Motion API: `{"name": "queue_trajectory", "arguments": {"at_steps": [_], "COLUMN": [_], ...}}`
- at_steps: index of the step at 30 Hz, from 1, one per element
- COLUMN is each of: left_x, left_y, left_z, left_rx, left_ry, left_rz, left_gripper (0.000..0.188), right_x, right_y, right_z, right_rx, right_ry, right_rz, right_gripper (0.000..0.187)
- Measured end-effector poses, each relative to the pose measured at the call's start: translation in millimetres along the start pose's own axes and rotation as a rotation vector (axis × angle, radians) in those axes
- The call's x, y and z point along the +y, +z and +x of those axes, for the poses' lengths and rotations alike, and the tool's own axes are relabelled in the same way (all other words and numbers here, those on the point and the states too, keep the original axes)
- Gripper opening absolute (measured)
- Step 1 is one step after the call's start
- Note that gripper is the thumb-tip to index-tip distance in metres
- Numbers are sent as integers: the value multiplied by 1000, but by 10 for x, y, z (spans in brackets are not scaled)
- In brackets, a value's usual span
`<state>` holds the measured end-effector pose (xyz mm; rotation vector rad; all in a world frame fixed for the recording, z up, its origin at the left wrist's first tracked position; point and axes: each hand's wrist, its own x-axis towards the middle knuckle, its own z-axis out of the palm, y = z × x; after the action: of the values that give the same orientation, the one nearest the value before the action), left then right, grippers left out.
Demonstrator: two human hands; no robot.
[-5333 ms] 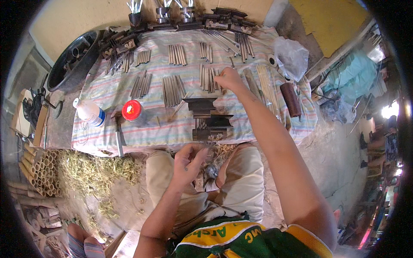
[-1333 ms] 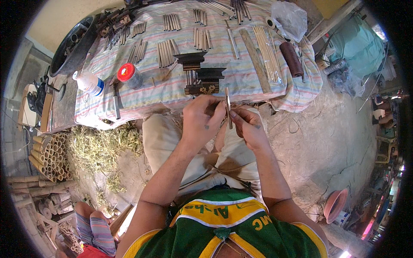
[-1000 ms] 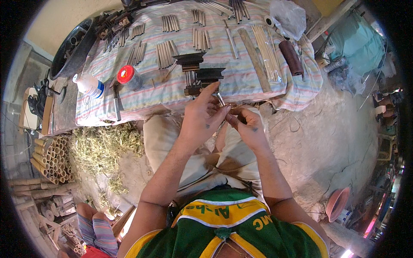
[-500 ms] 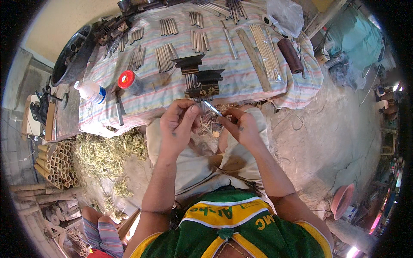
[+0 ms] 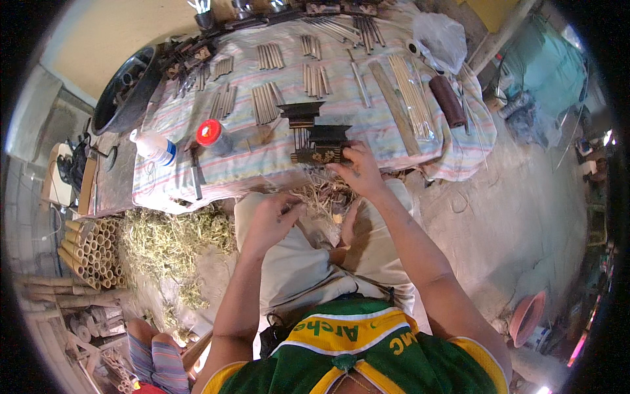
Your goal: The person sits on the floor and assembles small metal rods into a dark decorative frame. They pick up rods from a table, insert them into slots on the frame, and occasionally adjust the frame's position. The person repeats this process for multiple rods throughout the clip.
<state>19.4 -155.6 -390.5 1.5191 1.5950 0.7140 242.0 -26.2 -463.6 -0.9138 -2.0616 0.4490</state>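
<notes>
Basically, hold the right hand's (image 5: 357, 172) pinch light and square on the block's (image 5: 320, 156) end, mid-frame; left hand's (image 5: 270, 220) loosely curled, contents unclear.

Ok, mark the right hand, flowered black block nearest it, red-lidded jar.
Right hand (image 5: 359, 172), head view: back of hand.
Flowered black block (image 5: 319, 157), head view: patterned face.
Red-lidded jar (image 5: 212, 136), head view: lid.

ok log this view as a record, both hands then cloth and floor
left hand: above the lap, half curled, contents unclear
right hand: at the right end of a black decorated piece, grip unclear
striped cloth, middle: groups of thin tubes
cloth, left: white bottle, red-lidded jar
cloth, right: light sticks, brown cylinder
floor, left: straw-like shavings, stacked bamboo tubes
</notes>
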Motion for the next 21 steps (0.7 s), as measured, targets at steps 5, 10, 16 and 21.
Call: {"name": "queue_trajectory", "arguments": {"at_steps": [5,10,16,21], "left_x": [-53,119,693,1280], "left_y": [-24,-269,-722,-1206], "left_z": [57,49,-69,-153], "left_rx": [94,75,46,235], "left_ry": [164,169,152,447], "left_rz": [69,-203,-546,-280], "left_gripper": [20,22,18,13], "right_x": [-41,-303,-759,-1097], "right_y": [42,-145,-554,-1056], "right_z": [97,299,694,1008], "right_rx": [-14,48,192,207], "right_ry": [133,217,165,171], "right_rz": [339,534,744,765], "right_gripper": [18,23,24,18]}}
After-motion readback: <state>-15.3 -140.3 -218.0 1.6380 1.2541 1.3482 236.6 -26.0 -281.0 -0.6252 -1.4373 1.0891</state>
